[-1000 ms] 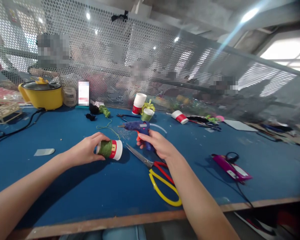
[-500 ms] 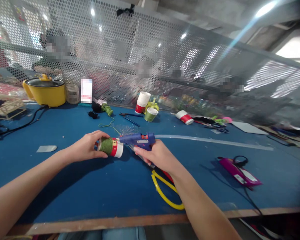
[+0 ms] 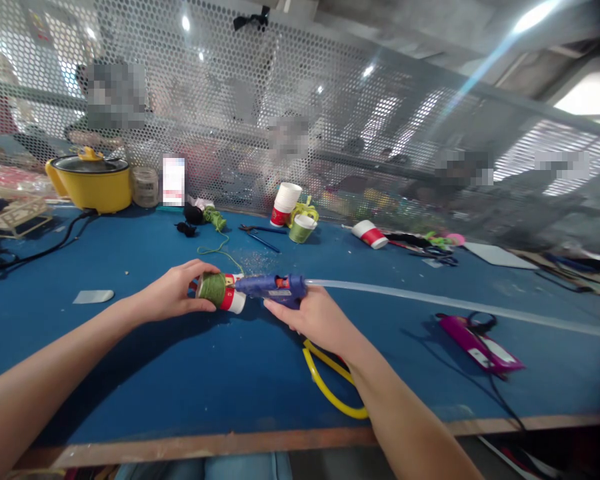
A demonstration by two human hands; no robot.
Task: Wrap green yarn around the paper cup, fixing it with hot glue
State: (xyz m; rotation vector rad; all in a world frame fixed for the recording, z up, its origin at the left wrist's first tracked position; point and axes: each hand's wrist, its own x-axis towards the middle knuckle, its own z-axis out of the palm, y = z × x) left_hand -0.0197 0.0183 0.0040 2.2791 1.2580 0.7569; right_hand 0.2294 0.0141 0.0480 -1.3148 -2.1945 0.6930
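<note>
My left hand [image 3: 184, 291] is closed round the base end of a paper cup [image 3: 237, 303], which lies on its side with its white rim toward the right. Green yarn [image 3: 213, 289] wraps the cup's left part; a red printed band shows beside it. A blue glue gun [image 3: 275, 287] is gripped in my right hand [image 3: 316, 313], its nozzle at the edge of the yarn on the cup. From the gun's back a long clear glue stick [image 3: 430, 297] runs to the right. Yellow-handled scissors [image 3: 325, 393] lie partly under my right forearm.
Behind my hands are a green yarn ball [image 3: 214, 217], pliers [image 3: 263, 230], stacked paper cups [image 3: 286, 200] and a green-wrapped cup [image 3: 303, 229]. A yellow pot [image 3: 93, 187] stands at the back left. A purple device [image 3: 480, 343] with a cord lies right. A perforated screen [image 3: 220, 100] borders the table.
My right hand has moved the glue gun slightly left and down, bringing its nozzle from the cup's top edge onto the yarn's border. The glue stick's far end swung lower and right.
</note>
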